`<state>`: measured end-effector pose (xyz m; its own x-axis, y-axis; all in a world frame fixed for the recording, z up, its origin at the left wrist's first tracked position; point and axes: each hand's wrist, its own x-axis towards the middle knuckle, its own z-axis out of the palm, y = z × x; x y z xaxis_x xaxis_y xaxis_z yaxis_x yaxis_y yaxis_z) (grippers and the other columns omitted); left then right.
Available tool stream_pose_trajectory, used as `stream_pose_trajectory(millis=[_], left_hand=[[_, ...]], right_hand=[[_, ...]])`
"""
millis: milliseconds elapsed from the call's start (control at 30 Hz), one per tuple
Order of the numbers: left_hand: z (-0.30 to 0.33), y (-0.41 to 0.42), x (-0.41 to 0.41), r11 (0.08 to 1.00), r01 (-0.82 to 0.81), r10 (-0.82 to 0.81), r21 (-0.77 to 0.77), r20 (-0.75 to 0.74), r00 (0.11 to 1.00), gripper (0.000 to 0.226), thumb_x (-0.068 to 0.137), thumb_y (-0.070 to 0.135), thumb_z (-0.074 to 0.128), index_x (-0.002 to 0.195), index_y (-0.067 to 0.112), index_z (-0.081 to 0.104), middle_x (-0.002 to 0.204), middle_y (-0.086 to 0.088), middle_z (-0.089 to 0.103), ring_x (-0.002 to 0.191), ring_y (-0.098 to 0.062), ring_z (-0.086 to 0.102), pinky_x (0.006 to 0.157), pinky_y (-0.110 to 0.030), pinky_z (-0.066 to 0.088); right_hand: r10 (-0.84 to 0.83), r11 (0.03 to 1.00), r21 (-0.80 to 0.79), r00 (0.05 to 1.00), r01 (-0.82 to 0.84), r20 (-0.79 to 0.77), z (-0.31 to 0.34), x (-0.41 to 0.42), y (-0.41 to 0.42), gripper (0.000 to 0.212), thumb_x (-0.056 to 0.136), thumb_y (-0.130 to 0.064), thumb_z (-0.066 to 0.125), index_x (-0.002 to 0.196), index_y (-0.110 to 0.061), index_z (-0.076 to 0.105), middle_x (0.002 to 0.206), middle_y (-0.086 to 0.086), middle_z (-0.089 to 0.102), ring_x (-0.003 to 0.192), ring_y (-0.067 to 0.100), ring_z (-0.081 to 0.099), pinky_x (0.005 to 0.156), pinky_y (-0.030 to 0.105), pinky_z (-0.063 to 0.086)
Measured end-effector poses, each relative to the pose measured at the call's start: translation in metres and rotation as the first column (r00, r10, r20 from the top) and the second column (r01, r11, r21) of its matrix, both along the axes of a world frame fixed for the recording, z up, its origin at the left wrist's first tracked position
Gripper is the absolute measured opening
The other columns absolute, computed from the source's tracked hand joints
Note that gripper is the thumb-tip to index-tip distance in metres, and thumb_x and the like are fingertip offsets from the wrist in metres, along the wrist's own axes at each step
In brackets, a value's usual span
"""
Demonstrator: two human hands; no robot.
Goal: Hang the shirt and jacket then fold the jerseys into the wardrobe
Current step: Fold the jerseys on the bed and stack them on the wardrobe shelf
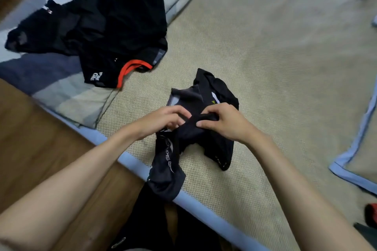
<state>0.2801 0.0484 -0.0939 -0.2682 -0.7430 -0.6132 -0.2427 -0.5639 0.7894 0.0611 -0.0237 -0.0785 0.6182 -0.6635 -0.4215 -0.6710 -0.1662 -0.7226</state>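
left hand (163,121) grip pinches black jersey (195,132) (bunched) | right hand (222,122) grip too

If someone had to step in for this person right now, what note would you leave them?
Left hand: fingers pinch the bunched middle of the black jersey.
Right hand: fingers curled round the same bunch of cloth.
That jersey lies crumpled on the woven mat, one end drooping over the mat's blue edge.
A pile of dark clothes, one with an orange collar, waits on the grey bedding to the left.
Done: nothing folded in view. No wardrobe or hangers in view.
Left: flatten and fold this jersey, then work through the pile.
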Motion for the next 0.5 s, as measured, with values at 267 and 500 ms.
stream_pose_trajectory(millis=[267, 500], left_hand=[[0.015, 0.023, 0.041, 0.725, 0.669, -0.282, -0.161, 0.818, 0.502, 0.028, 0.080, 0.054, 0.044, 0.085, 0.030, 0.057, 0.081, 0.014, 0.061, 0.090, -0.010, 0.057, 0.105, -0.042, 0.036], [0.190, -0.063, 0.041, 0.483, 0.621, 0.023, -0.617, 0.718, 0.696, 0.026, 0.083, 0.045, 0.061, 0.074, 0.020, 0.058, 0.075, 0.008, 0.051, 0.074, -0.011, 0.047, 0.066, -0.030, 0.038]], right_hand=[[-0.127, 0.992, 0.033, 0.981, 0.124, 0.144, 0.084, -0.074, 0.005, 0.004, 0.091, -0.026, 0.075, 0.088, -0.028, 0.073, 0.087, -0.008, 0.073, 0.083, 0.010, 0.069, 0.079, 0.032, 0.052], [-0.076, 0.997, 0.021, 0.993, 0.078, -0.090, 0.198, -0.111, 0.009, 0.039, 0.088, -0.051, 0.072, 0.058, -0.030, 0.059, 0.057, -0.014, 0.041, 0.056, 0.006, 0.040, 0.058, 0.026, 0.030]])
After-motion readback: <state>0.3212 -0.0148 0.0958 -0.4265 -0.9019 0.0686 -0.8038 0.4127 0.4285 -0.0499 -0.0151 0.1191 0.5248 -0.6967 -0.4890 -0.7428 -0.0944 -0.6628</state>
